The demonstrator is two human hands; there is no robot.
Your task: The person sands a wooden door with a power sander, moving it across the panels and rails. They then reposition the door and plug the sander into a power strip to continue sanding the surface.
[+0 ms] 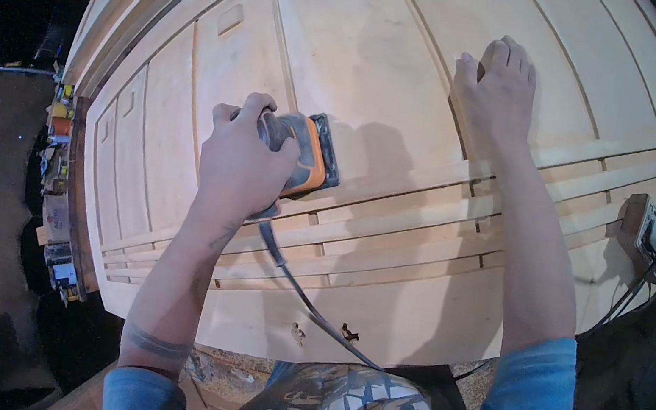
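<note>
A dark sander with an orange band rests on a pale wooden panel with long grooves and raised slats. My left hand is wrapped round the sander's body, and its cord runs down toward my shirt. To the right, my right hand lies on the panel's surface beside a long groove, its fingers slightly bent and holding nothing. Raised slats cross the panel below both hands.
At the panel's right edge sits a power socket box with a black plug and cables. Small containers and other items line a shelf at the left. A small dark hole shows near the front edge.
</note>
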